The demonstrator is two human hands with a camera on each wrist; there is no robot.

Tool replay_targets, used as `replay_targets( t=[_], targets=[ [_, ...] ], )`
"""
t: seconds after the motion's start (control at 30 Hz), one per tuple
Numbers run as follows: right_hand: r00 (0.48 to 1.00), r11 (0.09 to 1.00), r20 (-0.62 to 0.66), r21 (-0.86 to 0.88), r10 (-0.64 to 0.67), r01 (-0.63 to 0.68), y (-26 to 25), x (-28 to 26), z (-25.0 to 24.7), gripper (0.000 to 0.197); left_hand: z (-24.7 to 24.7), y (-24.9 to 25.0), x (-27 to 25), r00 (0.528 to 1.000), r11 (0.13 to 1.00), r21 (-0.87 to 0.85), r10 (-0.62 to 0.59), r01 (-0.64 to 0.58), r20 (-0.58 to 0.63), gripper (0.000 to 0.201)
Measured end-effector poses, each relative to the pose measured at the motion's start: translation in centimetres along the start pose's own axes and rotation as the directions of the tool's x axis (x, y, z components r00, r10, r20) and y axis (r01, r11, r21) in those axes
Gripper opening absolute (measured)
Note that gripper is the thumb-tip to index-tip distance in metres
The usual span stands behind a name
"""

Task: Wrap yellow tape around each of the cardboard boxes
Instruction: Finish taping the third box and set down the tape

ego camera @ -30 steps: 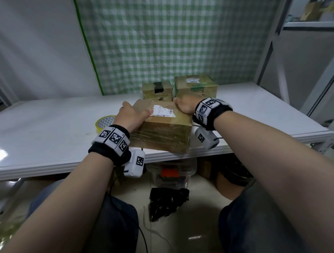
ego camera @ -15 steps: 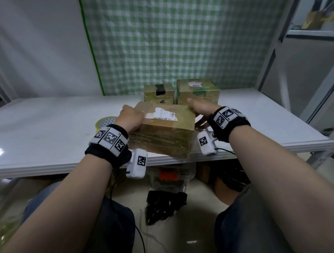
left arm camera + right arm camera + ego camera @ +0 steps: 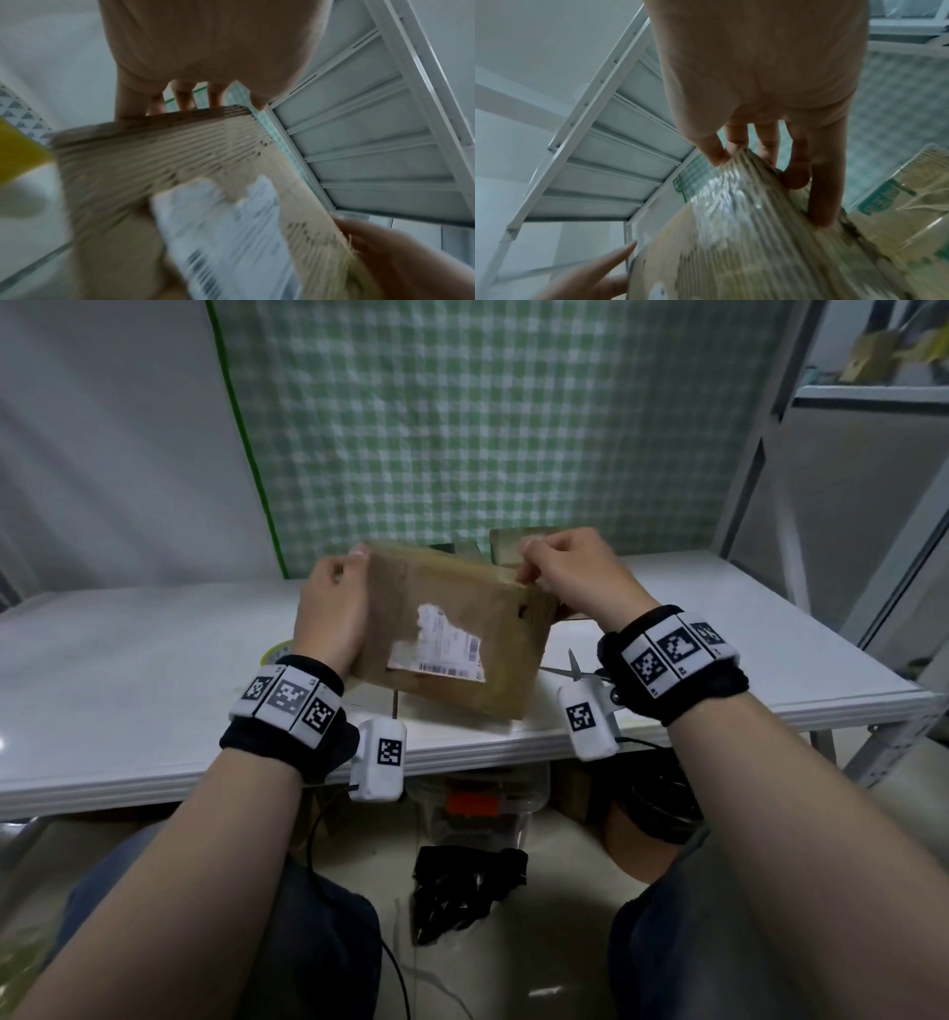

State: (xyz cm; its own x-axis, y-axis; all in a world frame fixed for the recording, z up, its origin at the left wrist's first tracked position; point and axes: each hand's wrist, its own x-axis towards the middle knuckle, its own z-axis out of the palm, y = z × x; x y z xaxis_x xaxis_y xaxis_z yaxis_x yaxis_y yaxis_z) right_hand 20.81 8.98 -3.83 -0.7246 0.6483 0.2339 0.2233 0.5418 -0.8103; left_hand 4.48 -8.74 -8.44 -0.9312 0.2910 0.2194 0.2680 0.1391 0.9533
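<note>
From the head view, we see the brown, tape-wrapped cardboard box with a torn white shipping label (image 3: 447,629) tilted up on its near edge above the white desk (image 3: 128,660), label face toward us. The left hand (image 3: 331,608) holds the box's left side, thumb hooked over the top edge, so this grip is closed on the box. The right hand (image 3: 570,575) pinches the top right corner with curled fingers. Behind the box, a second taped cardboard box (image 3: 508,546) peeks out. A roll of yellow tape (image 3: 274,652) shows just left of the left wrist, and silver scissors (image 3: 572,670) lie on the desk near the right wrist.

From the left wrist view, the left fingers (image 3: 183,99) reach behind the blurred box (image 3: 144,154); the yellow roll (image 3: 18,150) sits at the left edge.

From the right wrist view, the right fingers (image 3: 821,192) press the glossy taped side of the box (image 3: 752,233), thumb and forefinger apparently pinching its corner, though motion blur softens this.
</note>
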Motion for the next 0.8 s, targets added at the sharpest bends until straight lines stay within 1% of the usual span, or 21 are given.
replay_targets(
  t=[0.03,0.1,0.13,0.23,0.27,0.3,0.33,0.37,0.43,0.47,0.53,0.67,0.73,0.8],
  targets=[
    [1.0,0.999,0.01,-0.036,-0.021,0.022,0.0,-0.2,0.1,0.044,0.0,0.0,0.1,1.0,0.999,-0.035,-0.024,0.024,-0.011,0.066],
    [0.997,0.994,0.065,-0.093,-0.046,0.052,0.1,-0.3,0.5,0.046,0.0,-0.1,0.1,0.997,0.996,-0.054,-0.071,0.071,0.002,0.062],
    [0.994,0.99,0.092,-0.125,-0.056,0.067,0.2,-0.3,0.8,0.045,0.0,-0.3,0.1,0.996,0.995,-0.039,-0.086,0.087,0.022,0.061],
    [0.982,0.98,0.182,-0.183,-0.042,0.076,0.2,-0.4,1.4,0.042,-0.2,-1.0,-0.2,0.986,0.991,0.033,-0.136,0.133,0.095,0.078],
    [0.979,0.977,0.2,-0.201,-0.029,0.07,0.0,-0.5,1.4,0.041,-0.3,-1.1,-0.3,0.984,0.988,0.069,-0.143,0.136,0.107,0.08],
    [0.978,0.969,0.206,-0.237,-0.027,0.076,-0.1,-0.6,1.5,0.041,-0.3,-1.1,-0.4,0.981,0.984,0.103,-0.156,0.145,0.114,0.078],
    [0.979,0.949,0.202,-0.299,-0.037,0.098,-0.3,-0.8,1.6,0.042,-0.3,-1.1,-0.3,0.977,0.979,0.126,-0.174,0.159,0.121,0.073],
    [0.98,0.911,0.191,-0.392,-0.055,0.127,-0.5,-0.9,2.0,0.043,-0.2,-1.1,-0.3,0.974,0.977,0.137,-0.183,0.165,0.133,0.065],
    [0.98,0.793,0.19,-0.586,-0.064,0.165,-0.5,-1.1,3.0,0.046,0.1,-1.2,-0.3,0.972,0.98,0.122,-0.178,0.16,0.154,0.051],
    [0.974,0.758,0.222,-0.627,-0.05,0.182,-0.3,-1.2,3.6,0.052,0.2,-1.2,-0.4,0.972,0.981,0.109,-0.175,0.159,0.16,0.049],
    [0.962,0.761,0.274,-0.621,-0.014,0.188,0.1,-1.3,4.4,0.059,0.2,-1.1,-0.6,0.971,0.983,0.1,-0.172,0.157,0.167,0.051],
    [0.956,0.771,0.276,-0.628,0.098,0.102,0.5,-0.6,4.5,0.067,0.0,-0.9,-0.6,0.966,0.978,0.119,-0.192,0.173,0.173,0.057],
    [0.949,0.783,0.279,-0.62,0.149,0.059,0.6,0.1,4.5,0.069,-0.1,-0.7,-0.7,0.962,0.974,0.134,-0.206,0.183,0.181,0.061],
    [0.945,0.786,0.294,-0.614,0.144,0.071,0.9,1.2,4.6,0.066,-0.2,-0.4,-0.6,0.957,0.97,0.157,-0.215,0.186,0.195,0.065]
  ],
)
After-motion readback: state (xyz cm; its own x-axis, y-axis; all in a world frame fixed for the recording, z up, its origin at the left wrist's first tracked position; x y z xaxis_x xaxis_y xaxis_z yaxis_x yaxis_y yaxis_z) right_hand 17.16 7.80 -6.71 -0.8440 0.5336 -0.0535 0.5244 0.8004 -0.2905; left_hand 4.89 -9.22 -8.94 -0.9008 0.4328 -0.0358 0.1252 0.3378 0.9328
